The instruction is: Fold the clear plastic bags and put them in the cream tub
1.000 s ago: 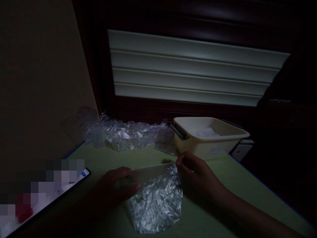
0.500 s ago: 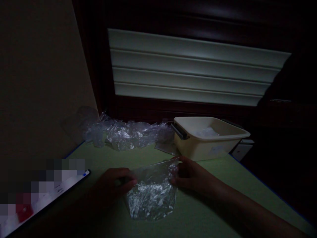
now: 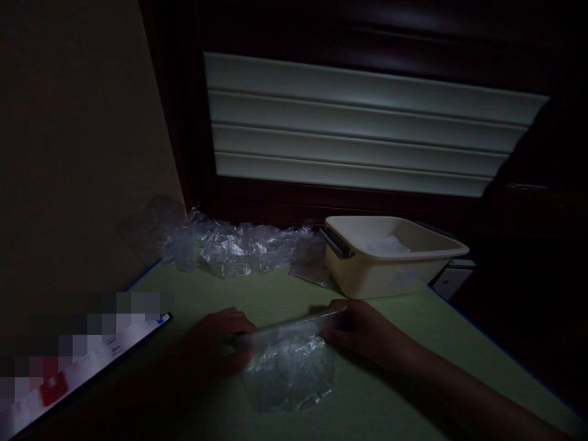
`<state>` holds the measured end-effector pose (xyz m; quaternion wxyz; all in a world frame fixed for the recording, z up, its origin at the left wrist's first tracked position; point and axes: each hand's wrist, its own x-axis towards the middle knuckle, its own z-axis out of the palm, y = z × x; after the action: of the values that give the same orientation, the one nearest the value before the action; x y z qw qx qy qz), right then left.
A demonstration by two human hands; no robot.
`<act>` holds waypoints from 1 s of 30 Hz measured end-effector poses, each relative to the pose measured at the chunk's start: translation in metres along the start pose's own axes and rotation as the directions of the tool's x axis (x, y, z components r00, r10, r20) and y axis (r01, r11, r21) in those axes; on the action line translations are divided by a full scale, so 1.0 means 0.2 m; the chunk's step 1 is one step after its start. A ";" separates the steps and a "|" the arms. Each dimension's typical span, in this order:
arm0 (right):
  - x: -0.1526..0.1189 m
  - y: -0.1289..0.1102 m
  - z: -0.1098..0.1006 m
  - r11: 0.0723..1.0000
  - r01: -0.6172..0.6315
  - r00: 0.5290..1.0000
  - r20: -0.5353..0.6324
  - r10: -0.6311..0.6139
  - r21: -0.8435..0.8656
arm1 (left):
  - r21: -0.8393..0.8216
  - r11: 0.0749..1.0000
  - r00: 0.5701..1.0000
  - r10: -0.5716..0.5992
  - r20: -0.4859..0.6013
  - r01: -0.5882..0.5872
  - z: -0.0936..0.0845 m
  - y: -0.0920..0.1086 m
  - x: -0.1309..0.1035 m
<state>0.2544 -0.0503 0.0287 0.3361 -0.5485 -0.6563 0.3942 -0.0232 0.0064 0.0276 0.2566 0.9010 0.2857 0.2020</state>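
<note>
"Tipped over toward the viewer, the upper band of the clear bag (image 3: 289,376) looks different from the earlier frame, where it spread flatter; the right hand (image 3: 362,334) has dropped a little too."

"How are the hands placed?"

"Apart, at lower centre, each pinching one upper corner. The left hand (image 3: 223,343) is dim, but its thumb and fingers seem closed on the plastic. Gripping both ends probably keeps that limp edge straight while the rest hangs toward the bottom of the frame."

"And the lit screen (image 3: 98,355) at lower left?"

"It lies beside the left arm, perhaps to stay in sight; what it shows is partly blocked out."

"Farther back?"

"Right of centre, a cream tub (image 3: 381,278) stands on the green tabletop (image 3: 184,291), something pale inside. Crumpled plastic (image 3: 239,248) lies left of it along the back, likely pushed there to leave elbow room. Behind rises a slatted panel (image 3: 349,128)."
</note>
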 end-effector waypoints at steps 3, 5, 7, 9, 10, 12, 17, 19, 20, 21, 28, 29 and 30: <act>-0.01 -0.02 0.00 0.998 0.025 1.000 0.003 -0.025 -0.058 | 0.040 0.997 0.998 0.063 0.003 -0.063 0.01 0.01 -0.01; -0.01 -0.03 -0.01 0.993 0.054 0.998 0.020 -0.053 -0.100 | 0.061 0.995 0.997 0.080 -0.016 -0.079 0.01 0.03 -0.01; -0.02 -0.04 -0.02 0.991 0.093 0.994 0.073 -0.086 -0.096 | 0.096 0.987 0.991 0.130 -0.033 -0.126 0.02 0.04 -0.01; -0.03 -0.05 -0.03 0.987 0.137 0.983 0.137 -0.126 -0.078 | 0.160 0.968 0.980 0.199 -0.016 -0.194 0.02 0.05 -0.01; -0.04 -0.06 -0.03 0.983 0.163 0.975 0.164 -0.147 -0.087 | 0.204 0.951 0.972 0.236 0.007 -0.232 0.02 0.05 -0.01; -0.05 -0.07 -0.04 0.965 0.217 0.971 0.139 -0.197 -0.145 | 0.301 0.903 0.951 0.305 0.047 -0.305 0.02 0.04 -0.01; -0.11 -0.15 -0.01 0.824 0.355 0.902 -0.070 -0.426 -0.441 | 0.454 0.819 0.925 0.378 0.037 -0.352 0.05 0.03 -0.02; -0.15 -0.19 0.03 0.698 0.467 0.853 0.067 -0.518 -0.543 | 0.480 0.807 0.926 0.377 0.031 -0.344 0.06 0.03 -0.03; -0.17 -0.20 0.06 0.638 0.497 0.841 0.148 -0.520 -0.588 | 0.488 0.801 0.924 0.381 0.034 -0.348 0.06 0.03 -0.03; -0.18 -0.20 0.08 0.586 0.517 0.837 0.225 -0.499 -0.624 | 0.498 0.790 0.920 0.390 0.040 -0.357 0.06 0.03 -0.03; -0.19 -0.07 0.18 0.188 0.690 0.696 0.570 -0.437 -0.699 | 0.649 0.626 0.871 0.477 0.121 -0.433 0.06 0.03 -0.04; -0.19 -0.06 0.18 0.182 0.696 0.692 0.582 -0.427 -0.695 | 0.627 0.648 0.871 0.481 0.102 -0.432 0.07 0.04 -0.06; -0.18 -0.05 0.17 0.183 0.700 0.690 0.587 -0.424 -0.690 | 0.597 0.673 0.867 0.492 0.080 -0.437 0.08 0.04 -0.08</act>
<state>0.2255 -0.0925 0.0220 0.0284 -0.2949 -0.9504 -0.0947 -0.0236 -0.0153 0.0163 -0.1130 0.9675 0.1068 0.1994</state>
